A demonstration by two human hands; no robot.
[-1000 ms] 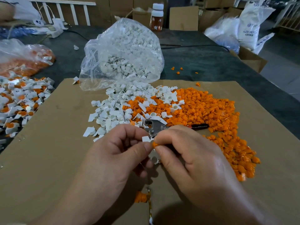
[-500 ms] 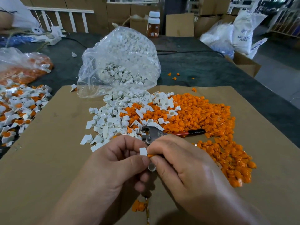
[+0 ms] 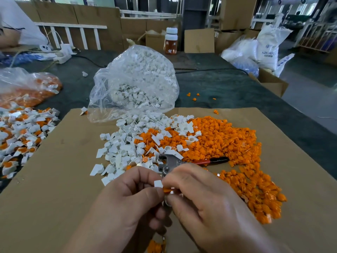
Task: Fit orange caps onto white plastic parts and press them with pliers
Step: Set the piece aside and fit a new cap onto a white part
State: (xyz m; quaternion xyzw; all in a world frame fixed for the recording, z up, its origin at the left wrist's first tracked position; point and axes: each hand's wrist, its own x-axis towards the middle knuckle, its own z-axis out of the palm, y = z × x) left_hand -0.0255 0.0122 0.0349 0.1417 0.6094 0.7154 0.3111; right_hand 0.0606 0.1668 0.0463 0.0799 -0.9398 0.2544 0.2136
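Observation:
My left hand [image 3: 127,199] pinches a small white plastic part [image 3: 158,183] between thumb and forefinger. My right hand [image 3: 202,199] meets it fingertip to fingertip and pinches an orange cap [image 3: 167,189] against that part. Just behind my fingers lie the pliers [image 3: 170,164], metal head toward me, red and black handle [image 3: 213,161] pointing right. A heap of loose white parts [image 3: 125,147] spreads on the cardboard sheet [image 3: 60,172], and a heap of orange caps [image 3: 226,143] lies to its right.
A clear bag of white parts [image 3: 138,83] stands behind the heaps. A pile of white parts with orange caps fitted [image 3: 20,136] lies at the left, beside a bag of orange caps [image 3: 27,88]. A bottle [image 3: 171,41], boxes and white sacks [image 3: 264,46] stand at the back. A few orange pieces [image 3: 155,246] lie under my wrists.
Both hands stayed together on the white part and orange cap, the cap pushed closer to the part. The camera tilted up, so the hands sit lower in view.

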